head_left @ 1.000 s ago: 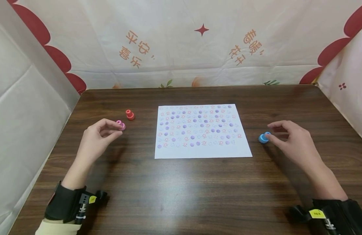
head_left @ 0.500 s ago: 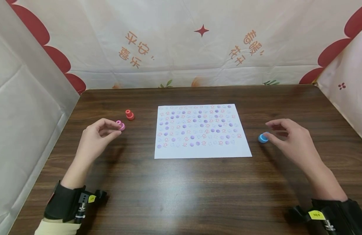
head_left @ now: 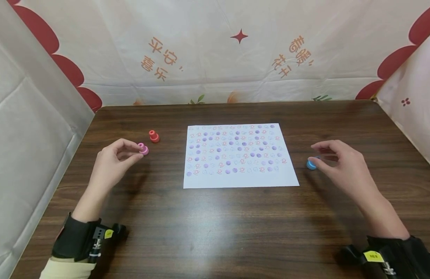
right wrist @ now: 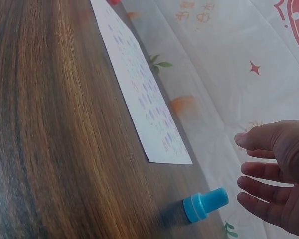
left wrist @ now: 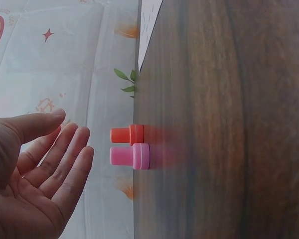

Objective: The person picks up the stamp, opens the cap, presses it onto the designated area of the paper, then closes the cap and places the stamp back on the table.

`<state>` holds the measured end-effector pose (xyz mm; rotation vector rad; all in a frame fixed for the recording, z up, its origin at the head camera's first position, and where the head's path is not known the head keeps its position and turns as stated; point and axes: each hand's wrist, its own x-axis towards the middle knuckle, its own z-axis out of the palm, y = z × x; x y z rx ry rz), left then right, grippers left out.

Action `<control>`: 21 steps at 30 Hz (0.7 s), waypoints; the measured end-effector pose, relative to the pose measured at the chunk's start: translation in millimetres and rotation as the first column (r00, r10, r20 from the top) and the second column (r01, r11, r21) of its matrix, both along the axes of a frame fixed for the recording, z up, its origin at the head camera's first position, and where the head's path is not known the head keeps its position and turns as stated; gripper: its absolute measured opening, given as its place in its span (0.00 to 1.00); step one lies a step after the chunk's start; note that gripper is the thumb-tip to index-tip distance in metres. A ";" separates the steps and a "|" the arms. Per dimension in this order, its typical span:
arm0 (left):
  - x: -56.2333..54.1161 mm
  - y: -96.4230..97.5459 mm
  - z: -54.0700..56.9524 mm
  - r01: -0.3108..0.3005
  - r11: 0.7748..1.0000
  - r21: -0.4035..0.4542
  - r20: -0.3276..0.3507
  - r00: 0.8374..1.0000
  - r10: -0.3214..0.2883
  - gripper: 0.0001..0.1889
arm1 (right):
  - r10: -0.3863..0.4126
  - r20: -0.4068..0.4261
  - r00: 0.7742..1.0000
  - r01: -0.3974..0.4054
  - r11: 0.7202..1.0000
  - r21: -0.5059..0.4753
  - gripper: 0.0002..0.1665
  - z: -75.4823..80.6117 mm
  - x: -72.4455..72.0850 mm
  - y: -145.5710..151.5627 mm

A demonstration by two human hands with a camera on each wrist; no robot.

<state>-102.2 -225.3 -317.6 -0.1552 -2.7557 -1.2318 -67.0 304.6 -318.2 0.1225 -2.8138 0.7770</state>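
Hovering at centre-left, the left hand [head_left: 111, 162] is held empty, thumb and fingers parted; just to its right, an upright pink stamp [head_left: 144, 150] is set. At centre-right, an upright blue stamp [head_left: 310, 166] is partly hidden by the nearer right hand [head_left: 349, 168], likewise relaxed, empty.
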 end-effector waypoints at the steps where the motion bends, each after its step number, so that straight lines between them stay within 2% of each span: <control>1: -0.2 -0.1 0.6 -0.001 1.000 -0.006 -0.002 1.000 0.001 0.13 | 0.002 -0.003 1.000 -0.002 1.000 -0.002 0.23 -0.1 0.3 -0.6; 7: -2.2 -2.0 5.3 -0.029 0.997 -0.070 -0.008 1.000 0.029 0.12 | 0.012 -0.004 1.000 -0.012 1.000 -0.008 0.22 -0.6 0.5 -3.0; 15: -10.6 -5.6 9.2 -0.063 0.985 -0.164 -0.041 0.998 0.057 0.13 | 0.010 0.000 1.000 -0.010 1.000 -0.004 0.22 -1.1 0.4 -3.7; 21: -15.6 -8.0 7.7 -0.066 0.977 -0.205 -0.012 0.998 0.065 0.14 | 0.011 -0.005 1.000 -0.011 1.000 -0.004 0.21 -0.8 1.4 -3.8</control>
